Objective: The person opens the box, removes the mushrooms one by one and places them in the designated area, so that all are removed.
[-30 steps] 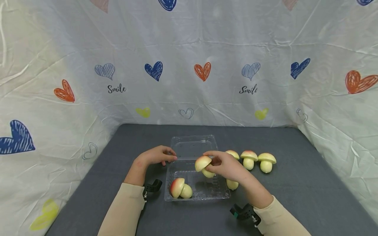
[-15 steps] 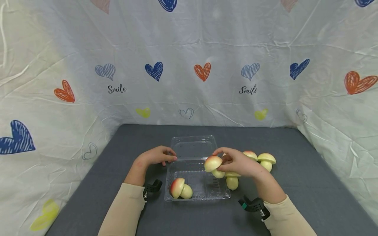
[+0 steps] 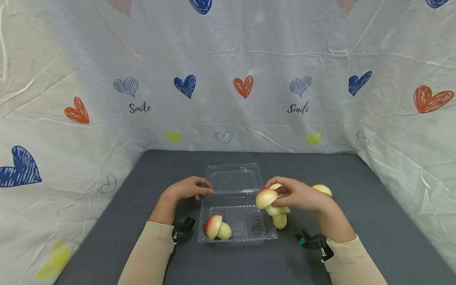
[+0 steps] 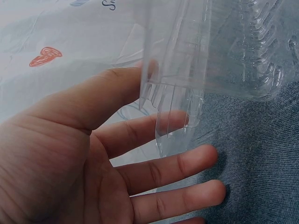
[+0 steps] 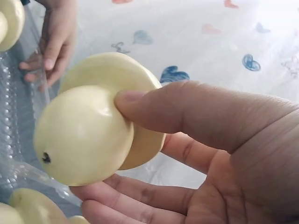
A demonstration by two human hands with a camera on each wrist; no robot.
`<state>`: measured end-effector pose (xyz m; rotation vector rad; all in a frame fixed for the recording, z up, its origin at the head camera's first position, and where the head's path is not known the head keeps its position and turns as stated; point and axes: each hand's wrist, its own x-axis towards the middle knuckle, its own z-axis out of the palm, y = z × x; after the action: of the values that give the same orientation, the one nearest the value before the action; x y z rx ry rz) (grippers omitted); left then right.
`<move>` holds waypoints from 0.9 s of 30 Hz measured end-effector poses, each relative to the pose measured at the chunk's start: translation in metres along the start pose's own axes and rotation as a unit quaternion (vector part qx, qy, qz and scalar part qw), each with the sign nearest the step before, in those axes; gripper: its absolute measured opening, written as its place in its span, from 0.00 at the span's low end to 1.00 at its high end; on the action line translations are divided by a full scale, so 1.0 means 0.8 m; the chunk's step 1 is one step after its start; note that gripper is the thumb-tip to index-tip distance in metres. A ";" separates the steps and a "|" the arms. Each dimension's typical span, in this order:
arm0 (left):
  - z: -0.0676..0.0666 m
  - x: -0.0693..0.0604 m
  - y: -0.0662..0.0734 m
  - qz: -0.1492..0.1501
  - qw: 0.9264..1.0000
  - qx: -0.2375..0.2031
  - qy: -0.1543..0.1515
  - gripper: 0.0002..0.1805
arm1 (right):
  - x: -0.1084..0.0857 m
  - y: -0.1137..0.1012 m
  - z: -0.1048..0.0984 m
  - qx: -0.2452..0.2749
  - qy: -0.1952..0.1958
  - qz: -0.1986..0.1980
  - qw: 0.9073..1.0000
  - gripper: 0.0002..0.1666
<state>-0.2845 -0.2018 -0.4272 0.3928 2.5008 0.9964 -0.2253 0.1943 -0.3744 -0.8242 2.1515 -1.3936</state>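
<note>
My right hand pinches a toy mushroom between thumb and fingers, its cap pale yellow with a red blush and its stem rounded. It is held by the right edge of a clear plastic box. The box's hinged lid lies folded back behind it. Inside the box, at the front left, another red-blushed mushroom lies on its side. At the box's back left corner my left hand has thumb and index finger on either side of the plastic edge, the other fingers spread loosely.
One mushroom is just outside the box's right wall, partly covered by the held one. Beyond my right hand other mushrooms show partly, such as a yellow cap. A white cloth with printed hearts surrounds the dark table.
My right hand has moved right with the mushroom, from over the middle of the box to its right edge. My left hand has stayed at the box's corner.
</note>
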 end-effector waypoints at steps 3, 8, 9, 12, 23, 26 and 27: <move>0.000 0.000 0.000 0.001 1.000 0.000 -0.001 0.22 | -0.004 0.002 -0.006 0.014 -0.018 -0.003 1.000 0.22; -0.001 0.000 -0.001 0.002 1.000 -0.005 -0.002 0.22 | -0.011 0.005 -0.015 0.016 -0.023 0.004 1.000 0.21; -0.001 0.000 -0.001 0.003 1.000 -0.006 -0.003 0.22 | -0.013 0.005 -0.017 0.012 -0.020 0.006 1.000 0.21; -0.001 -0.001 0.000 0.007 1.000 -0.008 -0.004 0.23 | -0.018 0.005 -0.022 -0.008 -0.011 0.017 1.000 0.21; -0.001 -0.001 0.002 0.003 1.000 -0.002 -0.004 0.21 | -0.037 0.007 -0.041 -0.032 -0.014 0.052 0.998 0.29; -0.001 -0.001 0.002 0.001 1.000 -0.001 -0.003 0.21 | -0.042 0.011 -0.046 -0.044 -0.018 0.043 0.998 0.29; 0.000 -0.001 0.002 0.001 1.000 -0.001 -0.002 0.22 | -0.044 0.012 -0.047 -0.049 -0.017 0.043 0.998 0.28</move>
<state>-0.2835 -0.2013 -0.4255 0.3962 2.4952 0.9983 -0.2266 0.2465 -0.3667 -0.7743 2.2173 -1.2317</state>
